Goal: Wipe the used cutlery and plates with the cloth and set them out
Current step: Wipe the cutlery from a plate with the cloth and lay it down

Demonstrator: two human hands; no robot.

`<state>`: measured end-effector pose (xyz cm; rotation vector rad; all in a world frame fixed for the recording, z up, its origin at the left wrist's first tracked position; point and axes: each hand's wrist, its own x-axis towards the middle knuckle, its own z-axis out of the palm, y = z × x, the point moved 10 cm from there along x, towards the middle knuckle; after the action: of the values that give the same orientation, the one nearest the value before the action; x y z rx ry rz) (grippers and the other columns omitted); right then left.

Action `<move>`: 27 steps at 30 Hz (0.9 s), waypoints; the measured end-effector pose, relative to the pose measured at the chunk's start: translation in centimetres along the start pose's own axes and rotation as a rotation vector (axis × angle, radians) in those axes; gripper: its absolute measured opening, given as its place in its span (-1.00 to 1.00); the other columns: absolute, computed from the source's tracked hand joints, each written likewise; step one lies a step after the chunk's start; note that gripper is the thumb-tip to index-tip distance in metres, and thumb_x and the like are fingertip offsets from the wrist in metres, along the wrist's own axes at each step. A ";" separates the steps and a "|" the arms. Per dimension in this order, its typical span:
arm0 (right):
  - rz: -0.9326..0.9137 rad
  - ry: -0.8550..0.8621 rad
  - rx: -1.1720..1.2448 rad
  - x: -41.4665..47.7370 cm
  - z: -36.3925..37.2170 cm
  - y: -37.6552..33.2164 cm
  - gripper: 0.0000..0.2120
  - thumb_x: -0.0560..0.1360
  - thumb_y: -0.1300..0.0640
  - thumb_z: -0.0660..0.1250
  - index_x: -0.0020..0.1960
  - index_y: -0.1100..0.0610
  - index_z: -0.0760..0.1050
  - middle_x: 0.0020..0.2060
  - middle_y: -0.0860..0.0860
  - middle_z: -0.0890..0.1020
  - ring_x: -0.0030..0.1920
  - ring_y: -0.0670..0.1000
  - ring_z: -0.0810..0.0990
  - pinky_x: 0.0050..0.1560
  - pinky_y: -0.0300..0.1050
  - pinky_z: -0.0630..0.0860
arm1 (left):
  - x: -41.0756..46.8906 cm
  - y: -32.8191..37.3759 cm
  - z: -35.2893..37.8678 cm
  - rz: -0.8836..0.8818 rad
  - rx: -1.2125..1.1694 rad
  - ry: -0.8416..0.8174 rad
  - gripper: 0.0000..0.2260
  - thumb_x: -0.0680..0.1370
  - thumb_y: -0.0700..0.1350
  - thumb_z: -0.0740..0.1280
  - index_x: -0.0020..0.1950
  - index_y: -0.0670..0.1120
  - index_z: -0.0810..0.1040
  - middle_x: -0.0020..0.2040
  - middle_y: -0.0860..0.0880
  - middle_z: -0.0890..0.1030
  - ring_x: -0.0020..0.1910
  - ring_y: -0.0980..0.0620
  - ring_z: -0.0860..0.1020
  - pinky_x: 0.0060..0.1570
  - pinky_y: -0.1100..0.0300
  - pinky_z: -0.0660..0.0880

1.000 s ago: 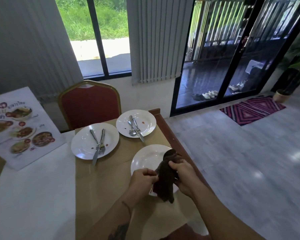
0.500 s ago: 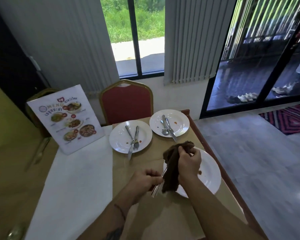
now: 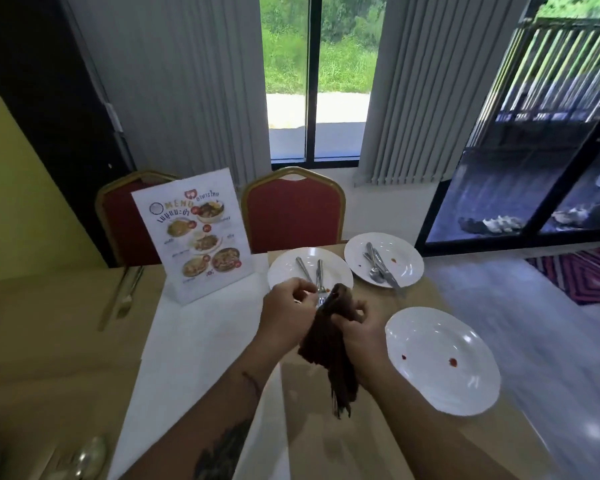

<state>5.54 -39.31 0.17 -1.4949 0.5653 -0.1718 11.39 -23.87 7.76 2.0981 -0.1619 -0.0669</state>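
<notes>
We see one dark brown cloth (image 3: 333,355), held up over the table (image 3: 194,344) just near of the far left plate (image 3: 284,271), its loose end hanging down between our forearms. Our right hand (image 3: 361,332) grasps it, fingers clenched round its upper part. Our left hand (image 3: 284,310) sits just to the left of the cloth's top with its fingers curled in; whether they grip a piece of cutlery we cannot tell, as the hand and cloth hide it.

We count three white plates. The far left plate carries two pieces, a fork (image 3: 319,275) and a knife (image 3: 303,268), lying side by side with their handles pointing away. The far right plate (image 3: 406,268) carries a spoon (image 3: 376,273) with at least one more piece across it, and one red spot. The near plate (image 3: 440,375), to the right of our hands, shows two red spots.

One menu card (image 3: 194,233) stands on the table to the left of the plates. Two red chairs with gold frames stand at the far edge, the right chair (image 3: 291,216) behind the far left plate and the left chair (image 3: 125,230) behind the card. A striped rug (image 3: 586,275) lies on the floor at far right.
</notes>
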 end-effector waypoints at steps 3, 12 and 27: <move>-0.076 -0.057 -0.028 -1.6 3.8 -0.5 -0.80 0.49 0.29 0.41 0.08 0.15 0.50 -0.07 0.20 0.69 -0.03 0.17 0.72 0.02 0.25 0.67 | 0.7 0.1 -0.9 0.076 0.185 -0.139 -0.86 0.53 -0.17 0.34 0.00 0.00 0.67 -0.11 0.06 0.64 -0.08 0.09 0.59 0.00 0.20 0.55; -0.173 -0.258 -0.300 -4.6 11.9 -0.4 -0.77 0.46 0.31 0.44 0.01 0.13 0.45 -0.18 0.01 0.62 -0.17 -0.14 0.63 -0.12 -0.23 0.54 | 1.9 -5.2 -11.6 -0.003 0.078 0.131 -0.90 0.49 -0.13 0.40 -0.21 0.03 0.58 -0.26 0.07 0.61 -0.19 0.03 0.58 -0.18 0.18 0.47; 0.145 0.049 -0.042 -2.5 8.2 3.5 -0.81 0.55 0.27 0.38 0.15 0.24 0.53 0.04 0.22 0.68 0.00 0.15 0.66 0.07 0.05 0.59 | -0.6 -17.4 -16.9 -0.430 -0.255 0.226 -0.91 0.44 -0.16 0.35 -0.08 -0.12 0.52 -0.24 -0.08 0.66 -0.25 -0.08 0.69 -0.13 -0.03 0.66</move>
<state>6.25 -30.60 -2.80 -1.4877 0.7179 -0.0838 14.26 -0.70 1.36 1.8374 0.4158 -0.1016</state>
